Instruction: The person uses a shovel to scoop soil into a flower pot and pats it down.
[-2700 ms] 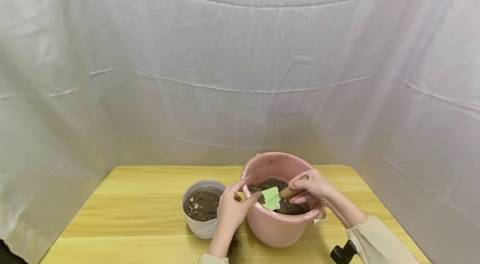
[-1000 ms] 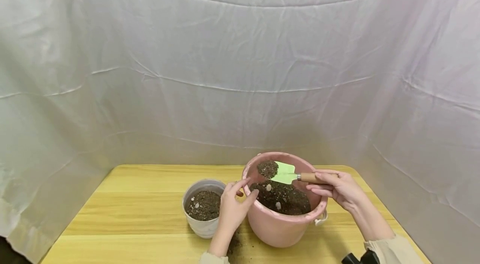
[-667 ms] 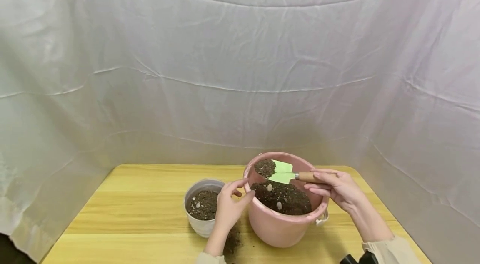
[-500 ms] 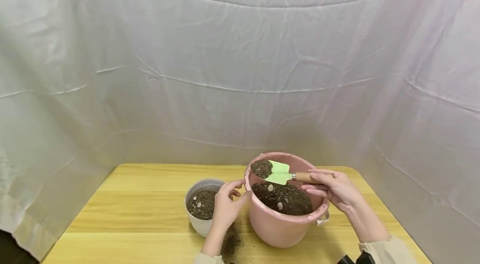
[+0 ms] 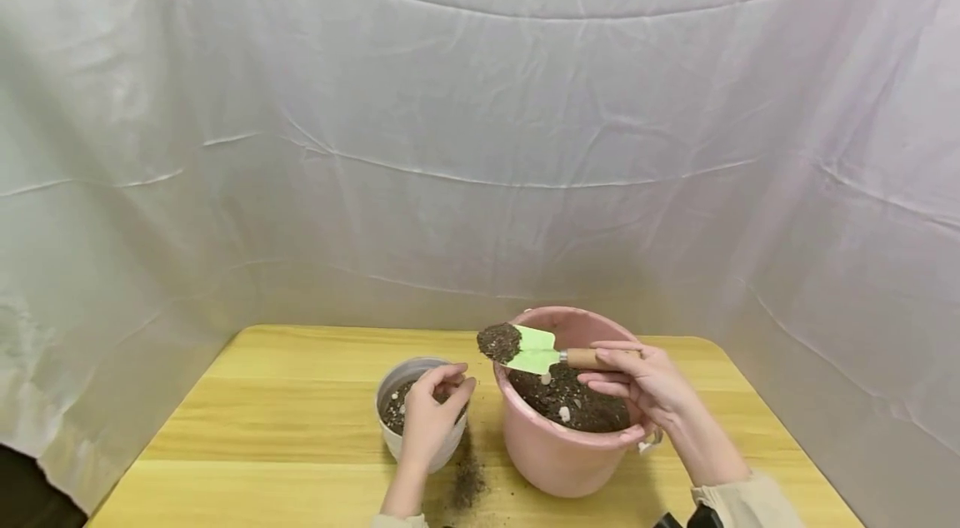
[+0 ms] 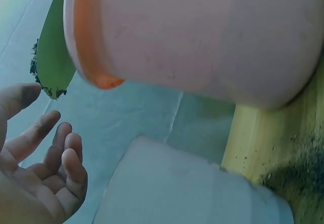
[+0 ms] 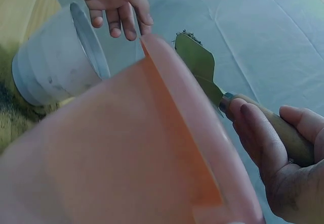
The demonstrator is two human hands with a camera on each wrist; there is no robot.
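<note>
Head view: right hand [image 5: 645, 386] grips green trowel [image 5: 534, 349], dirt on tip, above pink bucket [image 5: 558, 449] rim at 9 o'clock. Left hand [image 5: 427, 420] loose over white pot [image 5: 390, 388].
Left wrist view: fingers [image 6: 61, 158] relaxed, holding nothing.
Right wrist view: fingers [image 7: 263, 143] wrapped round wooden handle [image 7: 286, 133].

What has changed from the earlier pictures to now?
The right hand lifted the green trowel, loaded with soil, out of the pink bucket and carried it left, past the rim. The left hand let go of the bucket rim and moved over the white pot. Bucket, pot and spilled soil stayed in place; the grip on the trowel is unchanged.
</note>
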